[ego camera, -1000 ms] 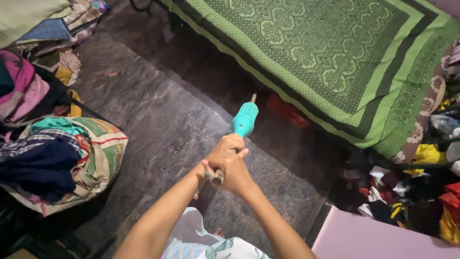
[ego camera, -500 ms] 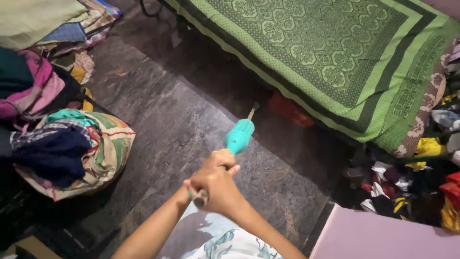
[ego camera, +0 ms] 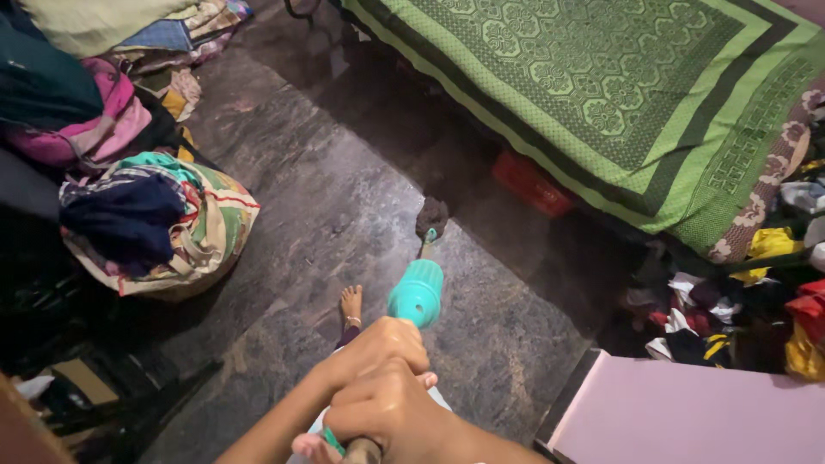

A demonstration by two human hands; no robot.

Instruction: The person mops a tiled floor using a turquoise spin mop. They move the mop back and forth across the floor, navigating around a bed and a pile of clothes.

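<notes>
**Both hands stacked on the handle of a teal-collared mop**

I am looking down at both hands clamped one over the other on the near end of a mop handle (ego camera: 365, 448). The left hand (ego camera: 378, 348) is sitting higher on the shaft, just behind the teal plastic collar (ego camera: 416, 293); the right hand (ego camera: 391, 417) is wrapping the butt end closest to me, fingers closed tight around it. Beyond the collar a thin rod is running down to a dark, shaggy mop head (ego camera: 432, 215), which is resting on the grey stone floor (ego camera: 326, 198), just short of the bed's near edge.

I am judging the tool light and stiff along its shaft, with the soft head dragging on the stone. The smooth collar looks slippery, so the shaft behind it is the better hold, hands spread for leverage.

A bare foot (ego camera: 350, 303) is standing on the floor just beside the collar. The bed (ego camera: 601, 94), under a green patterned cover, is lying beyond the mop head, and a bundle of clothes (ego camera: 155, 223) is sitting well apart from the bed.
</notes>
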